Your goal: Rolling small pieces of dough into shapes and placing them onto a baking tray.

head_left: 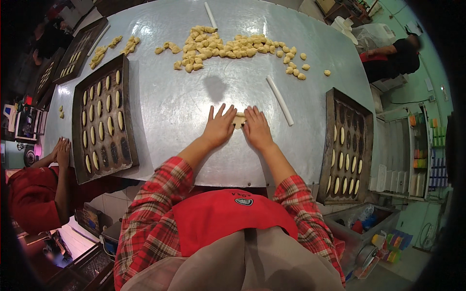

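A small flattened piece of dough (239,120) lies on the metal table, its near edge notched. My left hand (221,123) rests at its left end with the fingers stretched forward. My right hand (257,126) lies flat at the right end, fingers extended. Both hands touch the dough, and their inner fingers cover its ends. To the right of them lies a white rolling rod (280,101). Farther off, a large heap of dough balls (228,47) spreads across the table.
Dark baking trays with shaped dough sticks stand at the left (124,111) and right (330,131). A second white rod (210,14) lies at the far edge. A co-worker's hands (62,149) are at the table's left edge; another person (395,58) stands at the back right.
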### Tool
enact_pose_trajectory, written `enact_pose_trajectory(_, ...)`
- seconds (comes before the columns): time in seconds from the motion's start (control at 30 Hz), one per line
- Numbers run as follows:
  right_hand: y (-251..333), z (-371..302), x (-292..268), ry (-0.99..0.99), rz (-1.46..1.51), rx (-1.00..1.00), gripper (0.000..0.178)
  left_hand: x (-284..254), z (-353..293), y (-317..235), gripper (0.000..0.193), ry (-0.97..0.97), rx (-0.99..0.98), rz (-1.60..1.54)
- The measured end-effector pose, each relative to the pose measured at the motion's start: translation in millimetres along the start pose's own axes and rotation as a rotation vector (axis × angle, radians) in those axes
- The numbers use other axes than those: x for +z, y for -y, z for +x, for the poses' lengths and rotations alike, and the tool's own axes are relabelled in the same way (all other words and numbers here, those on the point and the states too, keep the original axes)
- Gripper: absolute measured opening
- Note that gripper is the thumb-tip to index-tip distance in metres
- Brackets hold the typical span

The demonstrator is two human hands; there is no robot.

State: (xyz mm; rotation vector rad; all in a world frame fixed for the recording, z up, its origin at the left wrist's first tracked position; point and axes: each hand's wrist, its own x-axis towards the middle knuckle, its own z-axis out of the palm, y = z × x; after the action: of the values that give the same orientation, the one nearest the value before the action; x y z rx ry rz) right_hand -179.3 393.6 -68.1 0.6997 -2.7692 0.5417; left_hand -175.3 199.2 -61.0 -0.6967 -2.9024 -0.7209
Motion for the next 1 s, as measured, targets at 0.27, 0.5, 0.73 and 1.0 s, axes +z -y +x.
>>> enact_pose_trajectory(0.27, 28.2, -35.7, -41.5, 0.015, 0.227, -0.072, 0.035, -29.8, -82.8, 2.1, 0.066, -0.131, -0.112, -0.242)
enact_pose_trajectory(0.5, 25.7, 74.4, 23.2, 0.118, 0.012, -0.09, 0.053, -12.2, -75.8, 20.5, 0.064, -0.402, -0.25, -0.403)
enact_pose_trajectory(0.73, 98.3, 4.9, 20.7, 0.394, 0.066, -0.309, 0.078, -22.3, -86.3, 27.2, 0.062, -0.441, -0.229, -0.456)
enact_pose_trajectory(1.0, 5.6, 93.7, 42.7, 0.183, -0.119, 0.074, 0.069, -20.4, -76.8, 22.2, 0.062, -0.39, -0.211, -0.486)
